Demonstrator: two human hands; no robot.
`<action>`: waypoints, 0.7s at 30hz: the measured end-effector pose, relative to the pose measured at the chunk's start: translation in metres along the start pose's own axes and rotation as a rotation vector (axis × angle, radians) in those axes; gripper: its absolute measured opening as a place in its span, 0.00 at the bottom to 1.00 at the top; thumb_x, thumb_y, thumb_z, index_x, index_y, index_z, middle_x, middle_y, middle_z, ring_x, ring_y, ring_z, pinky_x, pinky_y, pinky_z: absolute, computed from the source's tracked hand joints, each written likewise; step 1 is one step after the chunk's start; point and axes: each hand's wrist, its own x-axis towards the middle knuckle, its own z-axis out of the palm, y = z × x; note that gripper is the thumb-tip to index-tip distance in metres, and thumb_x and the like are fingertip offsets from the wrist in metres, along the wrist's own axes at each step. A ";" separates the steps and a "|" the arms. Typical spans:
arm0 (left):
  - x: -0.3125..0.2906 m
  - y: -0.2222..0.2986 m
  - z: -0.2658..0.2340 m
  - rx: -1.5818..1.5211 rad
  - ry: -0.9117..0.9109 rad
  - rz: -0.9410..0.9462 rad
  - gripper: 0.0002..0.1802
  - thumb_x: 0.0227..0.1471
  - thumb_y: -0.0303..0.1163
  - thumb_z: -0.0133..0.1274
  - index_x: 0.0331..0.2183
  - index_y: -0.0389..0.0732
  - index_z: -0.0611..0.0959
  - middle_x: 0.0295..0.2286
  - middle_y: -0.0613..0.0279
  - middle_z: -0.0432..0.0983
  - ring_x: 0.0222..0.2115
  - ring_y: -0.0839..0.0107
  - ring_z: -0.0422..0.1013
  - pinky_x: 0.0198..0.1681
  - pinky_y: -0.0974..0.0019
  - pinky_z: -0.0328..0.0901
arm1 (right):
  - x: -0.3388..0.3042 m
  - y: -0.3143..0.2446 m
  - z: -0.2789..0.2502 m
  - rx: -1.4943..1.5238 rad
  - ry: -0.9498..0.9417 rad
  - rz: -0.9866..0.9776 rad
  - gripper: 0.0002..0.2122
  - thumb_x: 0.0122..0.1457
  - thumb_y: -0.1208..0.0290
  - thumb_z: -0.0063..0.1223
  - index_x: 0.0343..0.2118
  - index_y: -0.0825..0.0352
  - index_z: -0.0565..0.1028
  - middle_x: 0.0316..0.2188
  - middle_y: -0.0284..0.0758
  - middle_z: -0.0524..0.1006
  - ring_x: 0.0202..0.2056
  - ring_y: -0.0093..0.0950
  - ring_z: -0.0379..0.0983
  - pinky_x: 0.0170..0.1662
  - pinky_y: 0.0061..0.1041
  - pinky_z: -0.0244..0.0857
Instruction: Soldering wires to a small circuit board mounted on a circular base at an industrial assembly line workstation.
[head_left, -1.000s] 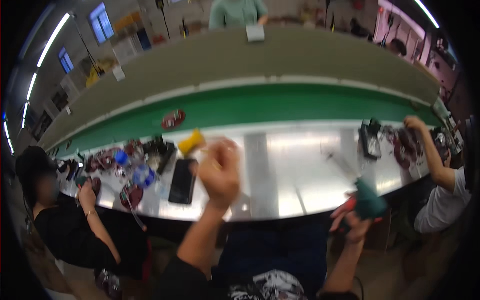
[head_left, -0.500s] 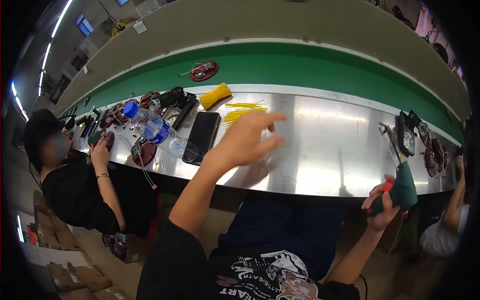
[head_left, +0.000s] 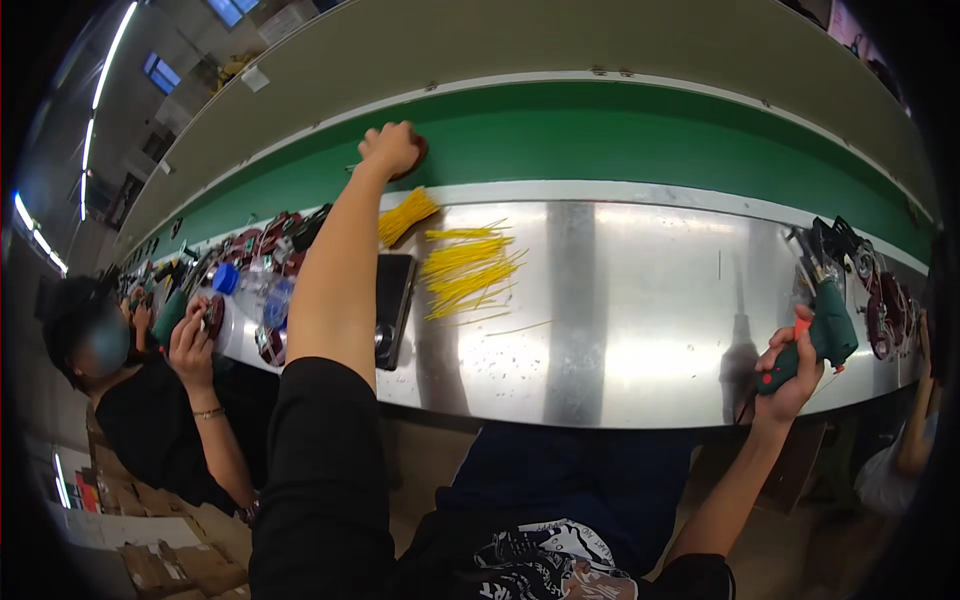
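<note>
One maroon disc (head_left: 420,152) was reached under left hand (head_left: 390,149), closure unclear; green tool (head_left: 832,322) was clasped, unapplied, in right hand (head_left: 792,377).

Left hand (head_left: 393,148) was at eleven o'clock, fingers over dark-red part (head_left: 421,150), green strip (head_left: 600,140) behind; grip was hard to judge. Right hand (head_left: 790,378), past three o'clock, held green power tool (head_left: 832,312), tip toward twelve. Loose yellow strands (head_left: 468,272) lay near centre, yellow bundle (head_left: 408,215) toward eleven, black phone (head_left: 400,300) at nine.
</note>
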 end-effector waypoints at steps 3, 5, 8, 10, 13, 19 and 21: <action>0.010 -0.035 0.025 -0.167 0.007 -0.106 0.23 0.52 0.38 0.53 0.51 0.58 0.79 0.52 0.57 0.73 0.56 0.47 0.62 0.58 0.43 0.57 | 0.001 0.004 0.008 -0.018 0.057 0.059 0.19 0.65 0.64 0.45 0.53 0.72 0.68 0.24 0.34 0.72 0.16 0.18 0.63 0.19 0.18 0.60; 0.012 -0.022 0.027 -0.138 0.011 -0.074 0.23 0.52 0.39 0.53 0.51 0.59 0.79 0.52 0.57 0.73 0.56 0.47 0.63 0.57 0.44 0.58 | -0.001 0.001 0.014 -0.022 0.118 0.100 0.19 0.65 0.64 0.45 0.52 0.72 0.69 0.23 0.34 0.72 0.16 0.18 0.63 0.19 0.18 0.60; 0.006 0.000 0.014 -0.099 0.092 0.006 0.23 0.51 0.41 0.56 0.51 0.59 0.78 0.49 0.57 0.75 0.53 0.49 0.66 0.54 0.46 0.63 | 0.000 -0.001 0.007 0.006 0.142 0.083 0.19 0.65 0.64 0.45 0.53 0.72 0.69 0.24 0.34 0.72 0.16 0.17 0.63 0.20 0.18 0.60; -0.006 0.049 -0.006 -0.148 0.201 0.131 0.23 0.51 0.43 0.58 0.51 0.57 0.79 0.47 0.57 0.77 0.51 0.50 0.69 0.50 0.48 0.66 | -0.002 0.000 0.008 0.017 0.139 0.090 0.19 0.65 0.64 0.45 0.53 0.72 0.69 0.24 0.34 0.72 0.17 0.17 0.64 0.20 0.18 0.60; -0.047 0.124 -0.034 -0.273 0.391 0.498 0.22 0.52 0.46 0.59 0.49 0.55 0.81 0.45 0.56 0.78 0.48 0.52 0.70 0.47 0.48 0.67 | 0.000 -0.001 0.008 0.043 0.127 0.094 0.18 0.65 0.64 0.45 0.53 0.71 0.68 0.24 0.33 0.72 0.18 0.17 0.64 0.21 0.17 0.59; -0.240 0.216 -0.050 -0.347 0.201 0.951 0.25 0.48 0.39 0.61 0.50 0.51 0.79 0.48 0.51 0.73 0.49 0.48 0.65 0.53 0.47 0.59 | 0.002 0.002 -0.001 0.069 0.108 0.098 0.18 0.64 0.65 0.46 0.52 0.71 0.68 0.24 0.34 0.73 0.19 0.18 0.65 0.22 0.18 0.60; -0.275 0.205 -0.028 -0.364 0.182 0.968 0.26 0.47 0.39 0.62 0.50 0.50 0.79 0.49 0.52 0.72 0.49 0.49 0.65 0.54 0.48 0.58 | 0.003 0.005 0.003 0.081 0.091 0.094 0.18 0.65 0.64 0.45 0.53 0.70 0.68 0.25 0.32 0.72 0.19 0.16 0.64 0.23 0.17 0.60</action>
